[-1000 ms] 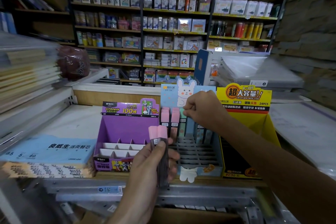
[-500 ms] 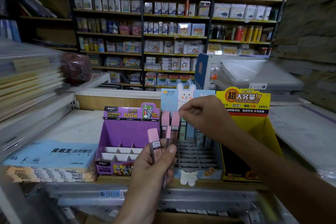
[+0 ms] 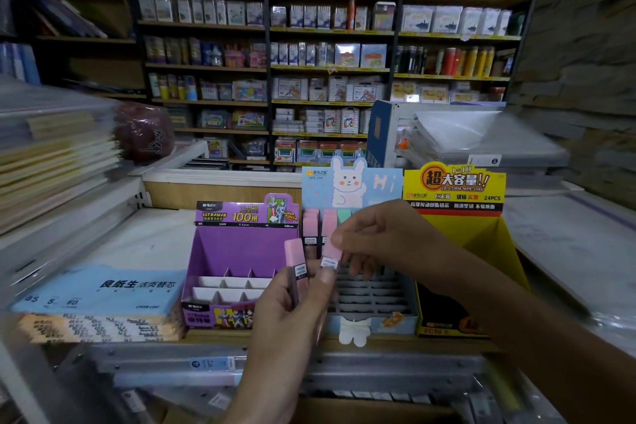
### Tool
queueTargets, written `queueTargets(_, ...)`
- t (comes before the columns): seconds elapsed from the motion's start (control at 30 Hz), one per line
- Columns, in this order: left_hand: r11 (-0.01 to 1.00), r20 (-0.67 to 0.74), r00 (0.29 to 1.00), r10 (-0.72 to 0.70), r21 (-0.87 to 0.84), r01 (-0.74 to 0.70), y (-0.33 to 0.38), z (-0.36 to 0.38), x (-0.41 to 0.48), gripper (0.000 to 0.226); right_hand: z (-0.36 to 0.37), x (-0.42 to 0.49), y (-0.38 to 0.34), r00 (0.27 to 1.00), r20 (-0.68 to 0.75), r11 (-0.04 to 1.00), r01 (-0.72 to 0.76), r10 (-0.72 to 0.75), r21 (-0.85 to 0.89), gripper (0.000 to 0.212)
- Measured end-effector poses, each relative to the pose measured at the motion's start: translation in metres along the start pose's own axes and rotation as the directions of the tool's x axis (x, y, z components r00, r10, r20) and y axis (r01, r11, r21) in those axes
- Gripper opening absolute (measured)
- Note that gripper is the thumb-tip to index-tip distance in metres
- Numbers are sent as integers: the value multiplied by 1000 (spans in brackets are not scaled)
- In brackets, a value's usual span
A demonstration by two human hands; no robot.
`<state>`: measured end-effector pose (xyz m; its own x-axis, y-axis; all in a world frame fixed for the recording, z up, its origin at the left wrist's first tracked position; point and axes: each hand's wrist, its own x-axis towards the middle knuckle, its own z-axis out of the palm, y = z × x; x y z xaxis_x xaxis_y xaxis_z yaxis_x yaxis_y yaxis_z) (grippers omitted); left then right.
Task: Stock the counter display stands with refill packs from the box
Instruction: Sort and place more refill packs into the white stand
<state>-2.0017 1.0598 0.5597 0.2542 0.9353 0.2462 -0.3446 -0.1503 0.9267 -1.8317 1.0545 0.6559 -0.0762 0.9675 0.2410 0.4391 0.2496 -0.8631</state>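
Nearest the camera, the left hand [image 3: 285,317] is raised in front of the desk [image 3: 151,241], fingers curled round a pink-capped refill pack [image 3: 294,265] held upright, cap uppermost. Just right of it, the right hand [image 3: 382,241] reaches in from the right and pinches a second pink pack [image 3: 332,255] by its cap between thumb and fingertips; this pack is tilted, and its labelled lower part lies against the left thumb. Both packs are in the air, above the front of the rabbit display stand [image 3: 371,293], not in any slot. That stand sits centrally on the desk, and its grid of slots is largely unfilled. Its back row carries stocked packs [image 3: 311,222], pink to the left and one mint-green, partly hidden by the right hand. Just beside it on the left stands a purple display stand [image 3: 241,251] with white dividers. On the right is a yellow display stand [image 3: 454,189] marked 24PCS; its contents are not discernible. A blue loose-leaf paper pack [image 3: 99,289] lies at the left of the desk. Well behind, wall shelves [image 3: 327,69] hold stationery, too blurred to identify item by item.
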Motion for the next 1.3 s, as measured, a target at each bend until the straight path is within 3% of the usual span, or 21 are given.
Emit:
queueTargets(0.1, 999, -62, 997, -53, -16, 52, 6, -5, 0, 31, -9, 1, -4, 998, -54, 997, 40, -36, 70, 10)
queueTargets(0.23, 992, -130, 992, -2, -123, -14, 15, -16, 5, 28, -19, 8, -9, 978, -191, 992, 99, -84, 72, 9)
queueTargets(0.47, 995, -198, 978, 63, -62, -77, 23, -33, 9, 27, -11, 23, 6, 930, -329, 981, 117, -163, -154, 10)
queueTargets(0.87, 994, -172, 980, 99, 71, -88, 22, -42, 10, 24, -2, 32, 23, 933, -273, 917, 121, -236, -379, 8)
queueTargets(1.3, 991, -144, 981, 130, 6, -131, 30, -44, 14, 35, 24, 47, 20, 952, -199, 897, 130, -232, -423, 4)
